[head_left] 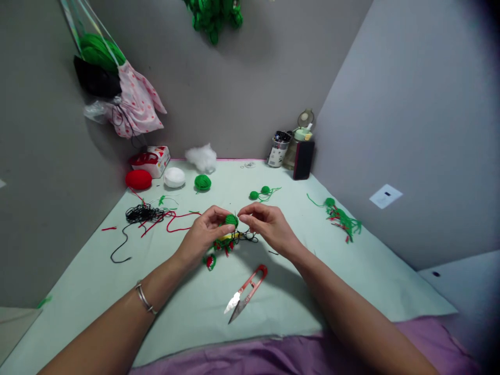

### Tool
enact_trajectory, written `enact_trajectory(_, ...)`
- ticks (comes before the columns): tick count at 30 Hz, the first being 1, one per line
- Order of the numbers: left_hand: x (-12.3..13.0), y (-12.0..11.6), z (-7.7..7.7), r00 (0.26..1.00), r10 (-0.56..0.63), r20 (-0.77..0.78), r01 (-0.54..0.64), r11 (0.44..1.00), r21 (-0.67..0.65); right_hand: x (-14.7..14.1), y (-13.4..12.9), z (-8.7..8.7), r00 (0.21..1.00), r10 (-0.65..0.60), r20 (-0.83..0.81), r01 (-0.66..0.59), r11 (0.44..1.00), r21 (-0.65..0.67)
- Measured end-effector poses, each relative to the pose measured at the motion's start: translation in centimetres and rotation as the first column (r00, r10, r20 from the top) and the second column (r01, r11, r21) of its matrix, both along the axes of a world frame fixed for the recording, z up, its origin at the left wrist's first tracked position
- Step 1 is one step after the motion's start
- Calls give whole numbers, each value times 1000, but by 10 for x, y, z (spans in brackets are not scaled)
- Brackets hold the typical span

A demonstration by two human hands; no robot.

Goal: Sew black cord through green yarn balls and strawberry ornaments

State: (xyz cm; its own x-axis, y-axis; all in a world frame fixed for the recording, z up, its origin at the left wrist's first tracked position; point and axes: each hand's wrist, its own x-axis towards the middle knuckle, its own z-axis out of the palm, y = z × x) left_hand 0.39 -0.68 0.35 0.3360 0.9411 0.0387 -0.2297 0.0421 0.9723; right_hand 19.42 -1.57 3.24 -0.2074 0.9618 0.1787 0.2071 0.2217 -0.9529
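A small green knitted ball [232, 220] is pinched between the thumb and fingers of my left hand [213, 224]. Just to its right, my right hand [265, 221] has thumb and forefinger pressed together; a thin needle-like thing seems to be at the fingertips, too small to name surely. Black yarn [248, 237] trails below the fingers. Beneath the ball hang green and red knitted pieces [224, 245] and something yellow, partly hidden by my left hand. A red-and-green knitted piece [211, 261] lies below. Red-handled thread snips [250, 289] rest nearer me, blades apart.
On the left lie tangled black yarn [144, 213] and red yarn balls [138, 179], white [174, 177] and green [202, 182]. White stuffing [202, 158] sits behind. Green balls [253, 195] and a green-red tasselled piece [344, 221] lie right. A phone [303, 160] leans at the back.
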Motion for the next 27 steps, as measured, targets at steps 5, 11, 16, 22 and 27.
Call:
enact_trajectory(5, 0, 1, 0, 994, -83, -77, 86, 996, 26, 4, 6, 4, 998, -56, -29, 56, 998, -15)
enact_trajectory(11, 0, 0, 0, 983, -167, -77, 164, 986, -40, 29, 14, 20, 898, -181, -402, 105, 974, -203)
enact_trajectory(16, -5, 3, 1, 971, -236, -50, 232, 971, -62, 33, 5, 43, 916, 70, -395, -239, 885, -399)
enact_trajectory(22, -14, 8, 7, 969, -240, -56, 240, 971, -8, 103, 15, 112, 778, -258, -573, 309, 951, -10)
enact_trajectory(27, -15, 8, 9, 960, -276, -43, 275, 961, -27, 201, 37, 124, 838, -233, -493, 476, 754, 453)
